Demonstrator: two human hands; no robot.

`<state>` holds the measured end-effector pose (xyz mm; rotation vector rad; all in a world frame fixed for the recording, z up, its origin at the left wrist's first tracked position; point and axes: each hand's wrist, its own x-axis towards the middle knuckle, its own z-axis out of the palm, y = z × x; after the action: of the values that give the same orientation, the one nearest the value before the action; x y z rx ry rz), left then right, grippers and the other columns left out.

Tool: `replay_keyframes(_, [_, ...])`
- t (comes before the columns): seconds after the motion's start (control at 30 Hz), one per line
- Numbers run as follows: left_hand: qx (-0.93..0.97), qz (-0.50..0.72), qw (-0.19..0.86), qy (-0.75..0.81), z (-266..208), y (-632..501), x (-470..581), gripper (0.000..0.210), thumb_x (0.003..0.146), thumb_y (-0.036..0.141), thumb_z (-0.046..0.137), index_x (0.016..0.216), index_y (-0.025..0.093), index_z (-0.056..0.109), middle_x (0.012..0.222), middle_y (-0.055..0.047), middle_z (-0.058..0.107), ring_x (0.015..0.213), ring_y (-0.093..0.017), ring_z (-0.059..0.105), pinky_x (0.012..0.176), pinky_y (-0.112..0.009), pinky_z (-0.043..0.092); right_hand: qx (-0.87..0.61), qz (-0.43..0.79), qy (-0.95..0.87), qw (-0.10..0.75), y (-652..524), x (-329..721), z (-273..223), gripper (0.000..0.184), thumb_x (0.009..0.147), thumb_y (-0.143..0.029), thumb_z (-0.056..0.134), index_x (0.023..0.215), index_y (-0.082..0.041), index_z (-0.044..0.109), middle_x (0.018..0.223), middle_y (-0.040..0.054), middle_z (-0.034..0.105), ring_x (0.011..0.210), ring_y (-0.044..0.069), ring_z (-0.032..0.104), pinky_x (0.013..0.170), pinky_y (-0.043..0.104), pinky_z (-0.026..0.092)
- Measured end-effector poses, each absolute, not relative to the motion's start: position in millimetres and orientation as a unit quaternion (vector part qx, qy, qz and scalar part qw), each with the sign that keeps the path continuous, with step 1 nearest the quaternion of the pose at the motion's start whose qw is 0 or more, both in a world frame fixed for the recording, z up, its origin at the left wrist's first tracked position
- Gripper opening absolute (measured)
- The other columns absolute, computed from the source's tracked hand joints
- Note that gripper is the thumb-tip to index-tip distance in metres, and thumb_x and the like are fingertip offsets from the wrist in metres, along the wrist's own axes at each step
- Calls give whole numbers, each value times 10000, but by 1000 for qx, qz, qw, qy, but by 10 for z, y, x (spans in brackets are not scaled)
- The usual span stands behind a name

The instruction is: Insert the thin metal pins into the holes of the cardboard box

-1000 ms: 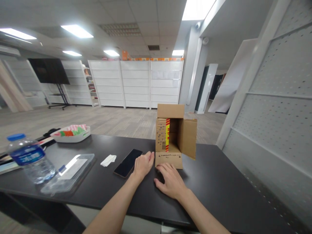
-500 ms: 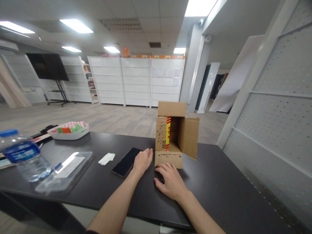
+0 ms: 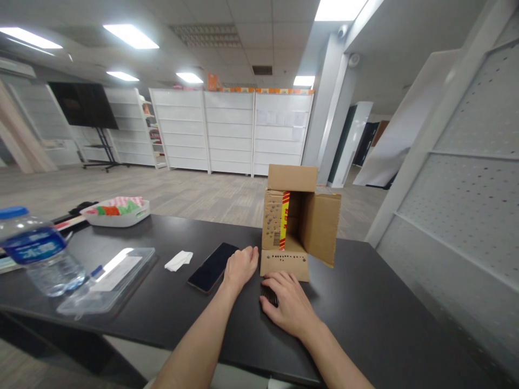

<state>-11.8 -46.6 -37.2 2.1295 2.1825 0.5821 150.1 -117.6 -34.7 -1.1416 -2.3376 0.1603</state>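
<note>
A cardboard box (image 3: 274,221) stands on the black table with its open side toward me. Its front flap lies down on the tabletop (image 3: 288,265), dotted with a row of small dark holes or studs. Left of that flap is my left hand (image 3: 242,267), fingers closed together; whatever they hold, if anything, is hidden. My right hand (image 3: 290,305) rests in front of the flap, palm down, with its thumb and fingers apart. A patch of small dark ridged items (image 3: 269,294), too small to name, shows between thumb and fingers, partly covered by the hand.
A phone (image 3: 211,270) lies left of my left hand, beside a folded white tissue (image 3: 179,261). Farther left are a clear plastic case (image 3: 121,278), a water bottle (image 3: 38,248) and a white basket (image 3: 117,218). A perforated panel (image 3: 466,216) borders the table's right side.
The whole view has shifted slightly, so the box and both hands appear a little farther right. The hands keep nearly the same pose beside the flap.
</note>
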Motion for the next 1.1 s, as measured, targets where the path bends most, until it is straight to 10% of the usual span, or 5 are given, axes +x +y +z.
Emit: replay_keyframes(1.1, [688,182,13,703,-381,-461,-131,547,943,474,139,867,201,607,814,-108,684,778,-218,661,618,-270,377,-406,24,-861,306,-1087,1482,-415,184,929,-212,424,937,-206,608,880,43,659,874,189,548,789,329,352])
